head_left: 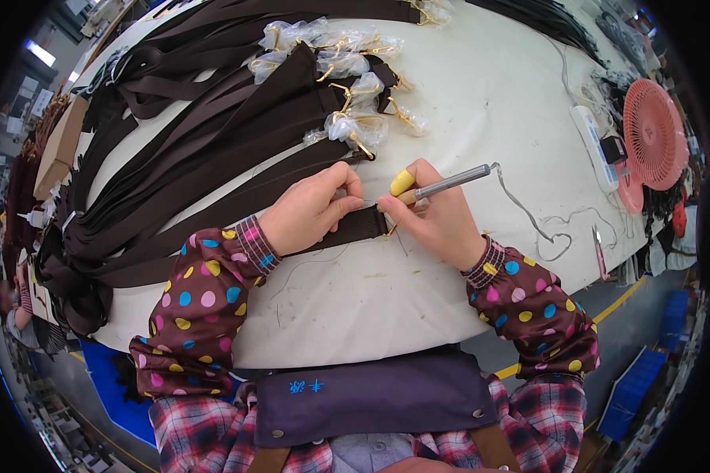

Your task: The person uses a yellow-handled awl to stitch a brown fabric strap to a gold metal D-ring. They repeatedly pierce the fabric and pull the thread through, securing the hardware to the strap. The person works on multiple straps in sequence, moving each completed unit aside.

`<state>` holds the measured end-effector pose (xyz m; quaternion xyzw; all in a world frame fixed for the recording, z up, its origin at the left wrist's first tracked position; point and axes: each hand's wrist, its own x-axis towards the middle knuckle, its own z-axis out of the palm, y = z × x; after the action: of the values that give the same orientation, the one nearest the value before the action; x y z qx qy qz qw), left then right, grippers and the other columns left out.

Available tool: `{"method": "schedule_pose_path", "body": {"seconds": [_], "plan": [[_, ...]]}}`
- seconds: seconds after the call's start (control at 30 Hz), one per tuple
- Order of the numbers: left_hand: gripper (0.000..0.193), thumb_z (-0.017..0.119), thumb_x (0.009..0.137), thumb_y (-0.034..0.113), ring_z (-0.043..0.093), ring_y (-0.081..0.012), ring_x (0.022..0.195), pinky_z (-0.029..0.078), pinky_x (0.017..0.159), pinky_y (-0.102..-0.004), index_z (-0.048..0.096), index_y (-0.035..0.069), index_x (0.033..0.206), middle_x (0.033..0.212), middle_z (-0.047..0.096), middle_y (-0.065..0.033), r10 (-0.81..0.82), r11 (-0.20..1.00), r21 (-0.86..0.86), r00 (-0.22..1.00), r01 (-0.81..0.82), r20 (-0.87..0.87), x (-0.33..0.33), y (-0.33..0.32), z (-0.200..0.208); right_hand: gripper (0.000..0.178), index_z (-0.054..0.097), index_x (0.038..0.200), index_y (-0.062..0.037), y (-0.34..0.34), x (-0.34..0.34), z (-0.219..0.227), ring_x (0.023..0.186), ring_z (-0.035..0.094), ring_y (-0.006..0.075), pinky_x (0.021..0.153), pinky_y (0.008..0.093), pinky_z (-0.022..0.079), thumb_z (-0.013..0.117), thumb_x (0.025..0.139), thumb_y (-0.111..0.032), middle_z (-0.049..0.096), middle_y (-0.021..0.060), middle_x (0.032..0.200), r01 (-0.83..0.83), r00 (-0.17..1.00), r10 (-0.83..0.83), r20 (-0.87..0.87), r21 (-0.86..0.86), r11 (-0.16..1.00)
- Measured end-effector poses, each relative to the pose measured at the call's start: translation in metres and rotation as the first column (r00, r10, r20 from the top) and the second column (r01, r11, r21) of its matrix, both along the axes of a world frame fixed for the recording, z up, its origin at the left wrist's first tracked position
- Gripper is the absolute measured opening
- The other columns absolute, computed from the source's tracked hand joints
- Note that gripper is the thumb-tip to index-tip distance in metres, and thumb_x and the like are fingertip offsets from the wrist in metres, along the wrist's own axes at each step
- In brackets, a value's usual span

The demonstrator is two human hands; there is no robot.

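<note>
My left hand [314, 206] lies over the end of a dark brown strap [368, 225], thumb and forefinger pinched together. What is between those fingertips is too fine to make out, perhaps a thread. My right hand [440, 217] grips a grey pen-like tool [454, 181] with a cord at its back end. A yellow finger cover [402, 182] sits on one right finger. The tool's tip is hidden by my right fingers, close to the strap end. A small gold metal piece [390, 229] shows at that end. Both sleeves are polka-dotted.
Many dark brown straps [205, 134] fan across the left of the white table [418, 307], their gold hooks in clear plastic [359, 126]. At right are a white power strip [596, 150], a pink fan [653, 134], thread snips [599, 252] and the tool's grey cord [521, 213].
</note>
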<state>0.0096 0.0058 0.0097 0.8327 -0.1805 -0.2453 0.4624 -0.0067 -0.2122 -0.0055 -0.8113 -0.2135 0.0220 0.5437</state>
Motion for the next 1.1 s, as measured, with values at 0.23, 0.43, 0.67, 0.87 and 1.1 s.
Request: {"method": "schedule_pose_path", "body": {"seconds": [0.23,0.43,0.67,0.87,1.1], "plan": [[0.010,0.055,0.098,0.014,0.050,-0.0041,0.058,0.042,0.046,-0.0211,0.047,0.007,0.099,0.071,0.051,0.0017,0.000,1.000,-0.018,1.000,0.000,0.000,0.0002,-0.0015,0.0000,0.022,0.049,0.092,-0.0021,-0.0005,0.0013,-0.0080,0.063,0.050,0.0031,0.053,0.0200,0.042,0.069,0.089,-0.010,0.053,0.0002,0.076,-0.002,1.000,0.002,0.003,-0.036,0.999],[0.009,0.055,0.098,0.013,0.051,-0.0040,0.059,0.043,0.046,-0.0209,0.048,0.007,0.099,0.072,0.051,0.0016,-0.002,1.000,-0.028,1.000,0.002,0.013,0.0003,-0.0013,-0.0012,0.023,0.049,0.091,-0.0021,-0.0006,0.0022,-0.0079,0.062,0.050,0.0032,0.052,0.0203,0.042,0.070,0.089,-0.011,0.054,0.0002,0.076,-0.001,0.999,0.004,0.038,-0.067,0.998],[0.012,0.058,0.096,0.011,0.056,-0.0106,0.058,0.046,0.052,-0.0268,0.047,0.006,0.097,0.078,0.055,-0.0040,0.019,1.000,-0.007,0.999,-0.019,-0.026,0.0003,-0.0020,0.0040,0.023,0.049,0.092,-0.0020,0.0003,0.0017,-0.0083,0.062,0.049,0.0033,0.052,0.0208,0.041,0.070,0.089,-0.010,0.054,0.0001,0.075,0.004,0.999,-0.002,0.032,-0.056,0.998],[0.011,0.056,0.096,0.010,0.056,-0.0109,0.058,0.046,0.053,-0.0275,0.047,0.005,0.097,0.079,0.056,-0.0050,0.051,0.998,-0.021,0.999,-0.051,-0.015,-0.0019,-0.0027,0.0023,0.023,0.048,0.093,-0.0021,0.0004,0.0002,-0.0042,0.063,0.050,0.0034,0.053,0.0211,0.041,0.070,0.089,-0.009,0.053,0.0001,0.075,0.010,1.000,-0.010,0.011,0.000,1.000],[0.009,0.055,0.097,0.010,0.055,-0.0093,0.060,0.045,0.051,-0.0257,0.047,0.006,0.099,0.081,0.056,-0.0037,0.033,0.999,-0.031,0.999,-0.033,0.004,-0.0024,-0.0008,-0.0001,0.021,0.048,0.092,-0.0025,0.0019,0.0007,-0.0052,0.063,0.050,0.0036,0.052,0.0210,0.041,0.068,0.089,-0.008,0.054,0.0000,0.075,-0.004,1.000,0.004,-0.008,-0.008,1.000]]}}
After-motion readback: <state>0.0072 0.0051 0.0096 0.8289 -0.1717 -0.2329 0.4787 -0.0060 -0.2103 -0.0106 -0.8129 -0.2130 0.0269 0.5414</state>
